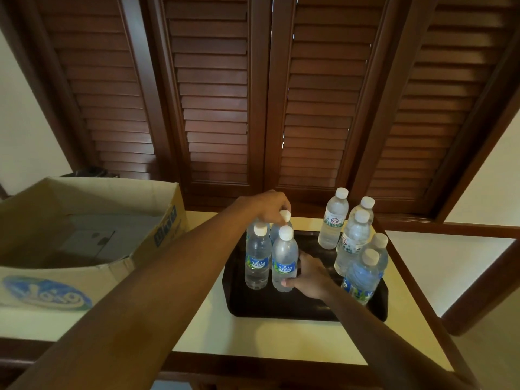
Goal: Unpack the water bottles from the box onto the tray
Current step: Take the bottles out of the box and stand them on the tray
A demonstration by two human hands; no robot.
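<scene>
Bottles: left hand [271, 208] pinches rear bottle cap [285, 215]; right hand [311, 277] grips front bottle [284, 263].

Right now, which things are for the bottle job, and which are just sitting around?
For the job:
- cardboard box
- black tray
- water bottles standing on the tray
- left hand, fingers on a bottle cap
- right hand, holding the front bottle

Just there:
- cream table
- wooden shutters
- dark thing behind the box, too hidden to name
</scene>
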